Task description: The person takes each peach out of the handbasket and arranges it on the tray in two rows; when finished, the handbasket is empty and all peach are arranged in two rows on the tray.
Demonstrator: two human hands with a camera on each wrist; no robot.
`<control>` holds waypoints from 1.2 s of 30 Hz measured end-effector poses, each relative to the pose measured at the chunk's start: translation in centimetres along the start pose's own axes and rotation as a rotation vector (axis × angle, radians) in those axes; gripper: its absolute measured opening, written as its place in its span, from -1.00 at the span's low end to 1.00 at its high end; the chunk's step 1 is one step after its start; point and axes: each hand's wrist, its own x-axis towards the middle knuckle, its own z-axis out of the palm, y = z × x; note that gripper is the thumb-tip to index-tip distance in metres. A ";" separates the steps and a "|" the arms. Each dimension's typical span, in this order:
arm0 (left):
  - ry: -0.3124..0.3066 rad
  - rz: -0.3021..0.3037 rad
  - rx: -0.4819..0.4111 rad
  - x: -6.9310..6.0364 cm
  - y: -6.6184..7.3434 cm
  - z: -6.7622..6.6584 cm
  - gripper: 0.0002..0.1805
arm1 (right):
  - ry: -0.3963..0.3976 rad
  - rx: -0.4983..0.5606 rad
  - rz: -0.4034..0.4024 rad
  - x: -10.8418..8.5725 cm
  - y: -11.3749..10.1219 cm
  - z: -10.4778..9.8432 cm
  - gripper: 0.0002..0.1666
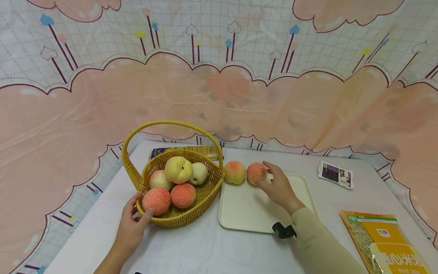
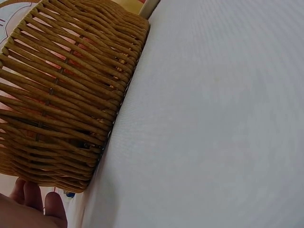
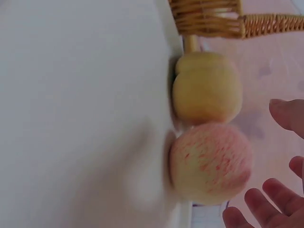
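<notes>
here, left hand (image 1: pixel 131 223) grips basket (image 1: pixel 191 217); right hand (image 1: pixel 278 189) spreads, empty, beside tray-edge (image 1: pixel 239 209) peach (image 1: pixel 255 173)

The basket (image 1: pixel 181 220) is seen to be woven from wicker-like strands, ridged and faintly glossy. A pebbled, matt skin is noted on the speckled peach (image 1: pixel 254 173); a smoother, dull skin is found on the yellow peach (image 1: pixel 234 172) next to it. The tray (image 1: pixel 253 213) is judged plastic in appearance, smooth with a low sheen. The table (image 1: pixel 191 251) is surfaced in matt white. Creased, printed cloth is identified in the backdrop (image 1: pixel 219 102). Shiny, plastic-looking film is recorded on the large bag (image 1: pixel 390 247), and soft, matt cloth on the sleeve (image 1: pixel 321 236).
</notes>
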 end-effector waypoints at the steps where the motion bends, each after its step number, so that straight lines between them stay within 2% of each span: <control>1: 0.000 0.002 0.000 0.0 0.0 0.0 -0.24 | 0.002 0.006 -0.012 -0.1 -0.3 0.1 -0.17; 8: 0.004 0.000 -0.001 -0.1 -0.1 0.0 -0.25 | -0.021 0.078 -0.096 -0.9 -2.9 1.4 -0.17; 18: 0.004 0.010 -0.004 0.0 -0.2 0.1 -0.25 | -0.077 0.123 -0.372 -1.9 -6.2 4.1 -0.28; 21: -0.001 0.008 -0.004 0.1 -0.2 0.0 -0.24 | -0.098 0.137 -0.433 -2.0 -7.2 5.0 -0.28; 25: -0.005 0.000 -0.006 0.1 -0.1 0.0 -0.24 | -0.139 0.138 -0.453 -1.8 -8.6 6.0 -0.25; 30: -0.005 -0.001 -0.009 0.0 -0.1 0.0 -0.24 | -0.188 0.130 -0.458 -0.5 -10.1 7.2 -0.24; 36: 0.000 0.005 -0.011 0.0 -0.3 0.0 -0.24 | -0.244 0.053 -0.403 1.2 -11.7 8.6 -0.21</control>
